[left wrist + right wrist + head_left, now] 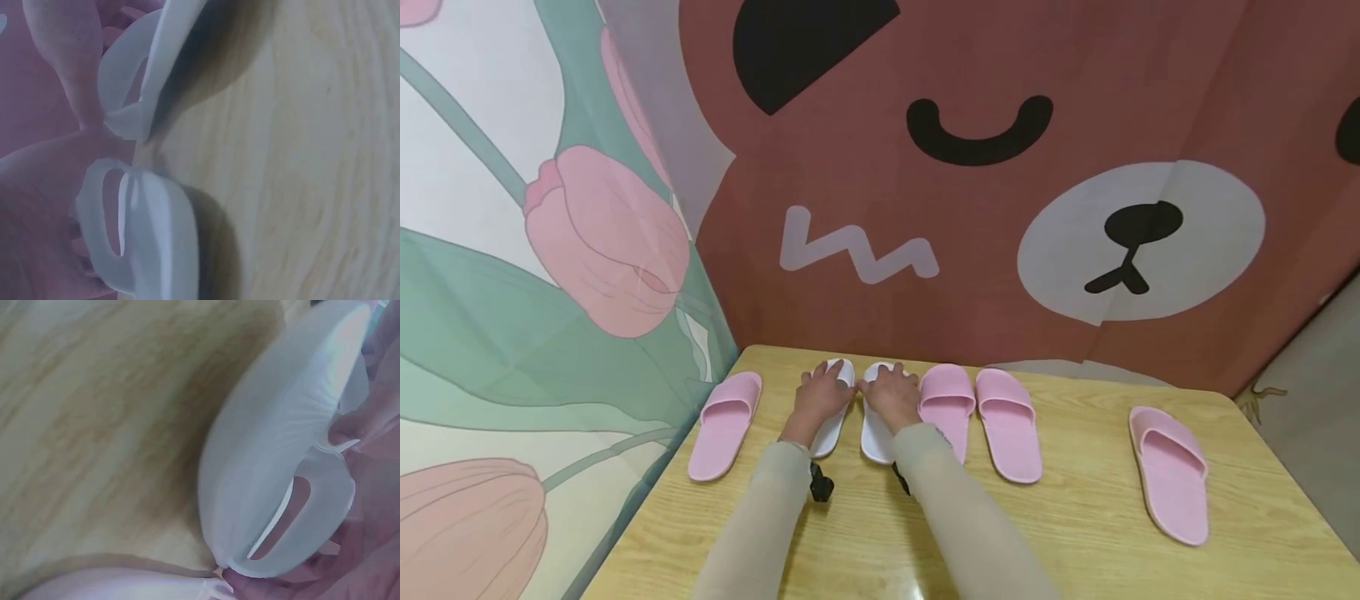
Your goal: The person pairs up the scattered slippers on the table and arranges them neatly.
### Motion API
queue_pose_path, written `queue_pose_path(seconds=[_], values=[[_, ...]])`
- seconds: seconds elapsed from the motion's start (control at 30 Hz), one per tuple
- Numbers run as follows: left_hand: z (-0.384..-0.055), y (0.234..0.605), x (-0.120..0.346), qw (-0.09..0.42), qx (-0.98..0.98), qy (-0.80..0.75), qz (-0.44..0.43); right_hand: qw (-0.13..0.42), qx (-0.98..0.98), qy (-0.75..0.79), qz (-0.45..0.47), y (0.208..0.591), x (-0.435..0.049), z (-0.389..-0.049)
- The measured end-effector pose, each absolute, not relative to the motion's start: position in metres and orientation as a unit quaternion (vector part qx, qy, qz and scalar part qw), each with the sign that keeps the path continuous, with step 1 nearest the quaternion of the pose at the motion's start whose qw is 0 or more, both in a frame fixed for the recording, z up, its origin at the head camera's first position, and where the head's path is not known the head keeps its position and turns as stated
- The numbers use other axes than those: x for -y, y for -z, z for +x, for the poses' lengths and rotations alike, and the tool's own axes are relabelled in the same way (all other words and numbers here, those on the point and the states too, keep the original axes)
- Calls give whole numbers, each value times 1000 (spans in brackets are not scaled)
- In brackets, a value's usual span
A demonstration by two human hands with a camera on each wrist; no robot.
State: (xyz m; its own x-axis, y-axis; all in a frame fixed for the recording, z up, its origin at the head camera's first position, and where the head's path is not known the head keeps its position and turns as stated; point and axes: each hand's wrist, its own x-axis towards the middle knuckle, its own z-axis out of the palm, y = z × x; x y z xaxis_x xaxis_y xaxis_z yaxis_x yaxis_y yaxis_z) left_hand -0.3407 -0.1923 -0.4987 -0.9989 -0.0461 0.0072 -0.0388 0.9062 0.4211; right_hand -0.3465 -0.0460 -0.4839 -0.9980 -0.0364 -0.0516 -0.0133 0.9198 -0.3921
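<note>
Two white slippers lie side by side on the wooden table near its back edge. My left hand [822, 395] grips the left white slipper [831, 438] from above, across its strap. In the left wrist view, the strap of that white slipper [94, 206] sits under the hand. The right hand [891, 395] holds the right white slipper [874, 438] the same way. Its thumb [359, 427] lies at one side of the strap in the right wrist view, with fingertips at the other side. The hands cover much of both straps. Their thumbs come close together between the slippers.
One pink slipper [724, 433] lies at the table's left. A pair of pink slippers stands right of the white ones, the nearer [947, 392] close beside my right hand, the other [1011, 433] next to it. Another pink slipper [1172, 483] is far right. A bear-printed curtain [985, 250] hangs behind.
</note>
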Motion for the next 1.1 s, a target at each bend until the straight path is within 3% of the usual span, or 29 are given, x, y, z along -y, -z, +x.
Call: queue_pose_path(seconds=[0.37, 1.1], values=[[-339, 493, 193, -19, 972, 235, 12, 37, -980, 196, -18, 481, 50, -343], [-333, 481, 189, 1, 972, 234, 5, 18, -980, 199, -19, 465, 43, -336]])
